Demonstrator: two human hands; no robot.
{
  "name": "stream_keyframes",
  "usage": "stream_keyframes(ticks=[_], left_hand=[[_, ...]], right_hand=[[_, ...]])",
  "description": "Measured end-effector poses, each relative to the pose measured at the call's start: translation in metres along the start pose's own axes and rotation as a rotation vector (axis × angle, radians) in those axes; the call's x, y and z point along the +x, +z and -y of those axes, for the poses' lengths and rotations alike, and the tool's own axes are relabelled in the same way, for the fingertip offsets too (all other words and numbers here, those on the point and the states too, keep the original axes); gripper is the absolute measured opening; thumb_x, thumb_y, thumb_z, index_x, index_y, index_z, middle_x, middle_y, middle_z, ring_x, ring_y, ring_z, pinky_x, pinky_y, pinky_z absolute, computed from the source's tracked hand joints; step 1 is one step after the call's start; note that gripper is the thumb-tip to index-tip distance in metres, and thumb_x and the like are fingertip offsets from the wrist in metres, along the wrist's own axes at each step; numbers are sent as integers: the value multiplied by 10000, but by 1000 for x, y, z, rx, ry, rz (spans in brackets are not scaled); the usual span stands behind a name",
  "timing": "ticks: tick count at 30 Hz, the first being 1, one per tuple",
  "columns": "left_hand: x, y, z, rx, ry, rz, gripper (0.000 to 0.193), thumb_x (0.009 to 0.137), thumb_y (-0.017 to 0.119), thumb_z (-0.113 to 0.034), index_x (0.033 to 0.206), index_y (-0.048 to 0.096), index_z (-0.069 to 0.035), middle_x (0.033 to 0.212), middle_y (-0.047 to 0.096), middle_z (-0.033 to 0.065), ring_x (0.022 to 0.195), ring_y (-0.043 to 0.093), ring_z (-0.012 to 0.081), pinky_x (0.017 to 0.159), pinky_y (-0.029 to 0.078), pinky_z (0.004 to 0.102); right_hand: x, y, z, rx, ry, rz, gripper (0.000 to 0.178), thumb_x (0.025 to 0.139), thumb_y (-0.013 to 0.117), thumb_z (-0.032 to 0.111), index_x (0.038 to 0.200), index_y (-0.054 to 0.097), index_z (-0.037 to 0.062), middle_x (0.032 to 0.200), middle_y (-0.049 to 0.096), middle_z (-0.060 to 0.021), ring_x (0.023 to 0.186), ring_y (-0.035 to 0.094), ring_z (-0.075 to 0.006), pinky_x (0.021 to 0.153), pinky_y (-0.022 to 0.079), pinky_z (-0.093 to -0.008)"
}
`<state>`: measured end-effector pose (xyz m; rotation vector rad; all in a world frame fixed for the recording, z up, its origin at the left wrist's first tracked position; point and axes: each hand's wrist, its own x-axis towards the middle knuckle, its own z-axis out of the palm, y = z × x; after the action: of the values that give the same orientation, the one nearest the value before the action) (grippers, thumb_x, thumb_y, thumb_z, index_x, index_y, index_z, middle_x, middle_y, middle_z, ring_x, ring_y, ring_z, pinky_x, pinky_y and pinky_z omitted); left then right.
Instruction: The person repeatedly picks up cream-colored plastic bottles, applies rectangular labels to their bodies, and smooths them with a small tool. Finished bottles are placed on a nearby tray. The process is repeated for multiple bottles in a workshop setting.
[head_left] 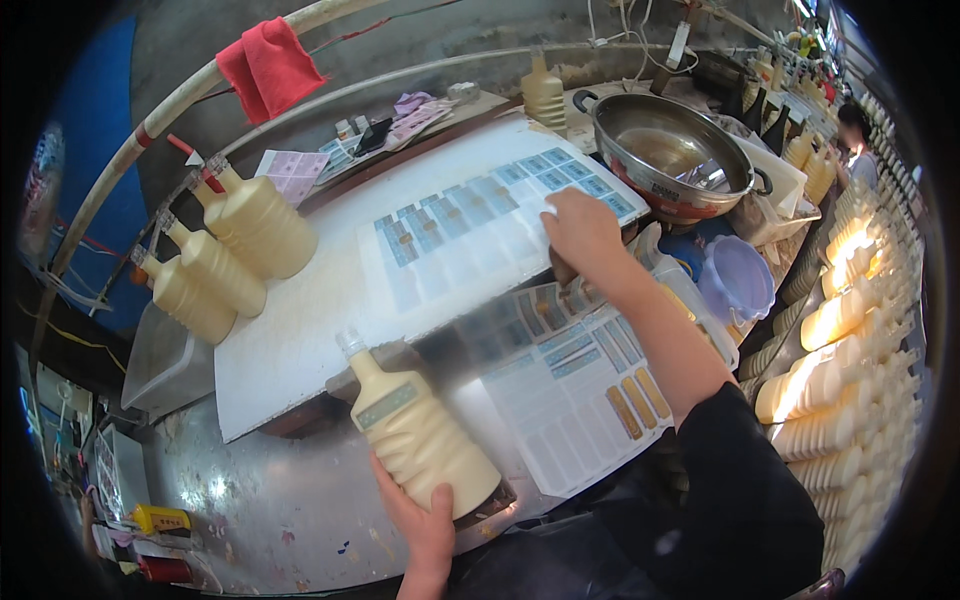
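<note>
My left hand [420,515] is wrapped round the lower end of a cream-coloured bottle [425,430], which lies tilted with its clear-topped neck pointing up and away. A grey-green strip label [388,403] sits across the bottle's shoulder. Over the near right part of a white board [300,340], my right hand [582,232] is closed, its fingers curled together. What those fingers hold, if anything, is hidden. Beneath and beside that hand lies a sheet of blue and brown labels [480,205]. Closer to me, a second label sheet [575,400] hangs over the board's front edge.
Several cream bottles [262,225] stand at the left of the board, another bottle [543,95] at its back. A wide metal pan [680,185] and a lilac bucket [738,280] are at the right. Stacked bottles [840,390] fill the far right, near another person [857,150]. A red cloth [268,70] hangs on a rail.
</note>
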<state>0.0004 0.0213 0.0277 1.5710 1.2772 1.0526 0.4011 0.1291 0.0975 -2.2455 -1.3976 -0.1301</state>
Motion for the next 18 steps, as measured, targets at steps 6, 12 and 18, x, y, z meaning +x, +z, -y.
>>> stream_keyframes(ticks=[6, 12, 18], left_hand=[[1, 0, 4, 13, 29, 6, 1096, 830, 754, -484, 1603, 193, 54, 1476, 432, 288, 1357, 464, 399, 1146, 355, 493], [-4, -2, 12, 28, 38, -15, 1053, 824, 758, -424, 1593, 224, 59, 1483, 433, 296, 1359, 464, 415, 1156, 348, 486], [-1, 0, -1, 29, -7, 9, 989, 803, 728, -244, 1595, 216, 54, 1525, 398, 292, 1396, 432, 413, 1178, 330, 471]], right_hand=[[66, 15, -37, -272, 6, 107, 232, 905, 561, 104, 966, 743, -25, 1190, 664, -238, 1061, 687, -412, 902, 557, -504], [-2, -10, -13, -327, -290, 301, 282, 884, 561, 93, 1109, 718, 27, 1144, 672, -171, 984, 687, -380, 857, 553, -477], [-53, -14, -14, -191, -371, 75, 307, 855, 627, 35, 1157, 679, 10, 1155, 683, -132, 918, 701, -352, 800, 573, -437]])
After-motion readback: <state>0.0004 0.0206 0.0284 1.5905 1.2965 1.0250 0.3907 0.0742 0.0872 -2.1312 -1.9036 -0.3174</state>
